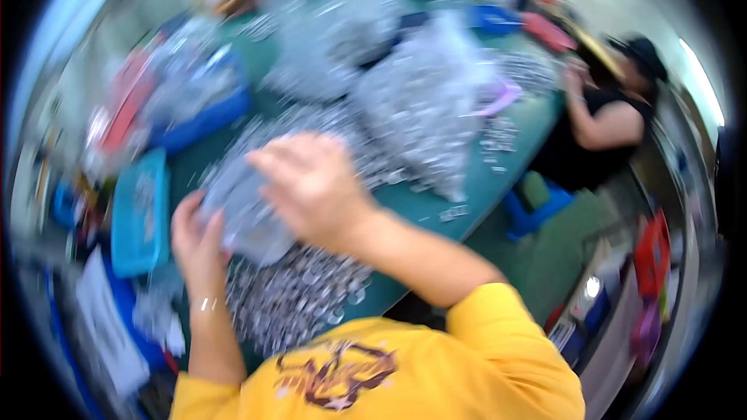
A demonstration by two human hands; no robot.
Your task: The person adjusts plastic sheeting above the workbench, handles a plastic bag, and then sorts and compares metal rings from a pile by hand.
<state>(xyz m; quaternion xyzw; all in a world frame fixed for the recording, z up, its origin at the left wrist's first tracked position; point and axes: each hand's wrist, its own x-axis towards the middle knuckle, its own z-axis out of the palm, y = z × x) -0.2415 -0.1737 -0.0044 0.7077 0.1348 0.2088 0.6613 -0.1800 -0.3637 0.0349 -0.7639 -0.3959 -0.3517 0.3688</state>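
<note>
A clear plastic bag [261, 237] is spread between my hands above the table. My left hand [198, 243] is at the bag's left edge, thumb and fingers closed on the plastic. My right hand [315, 187] is over the bag's right side with its fingers bent. Motion smears those fingers, so what they grip, if anything, cannot be made out. Below the bag, close to my body, lies a heap of small shiny clear pieces [299, 299]. More pieces [331, 120] are piled beyond my hands.
Large filled clear bags [420, 93] stand on the green table [498, 179]. At left are a teal tray [140, 218] and a blue bin [202, 117] with bags in it. A person in dark clothes [603, 120] sits at the right edge, near a blue stool [537, 210].
</note>
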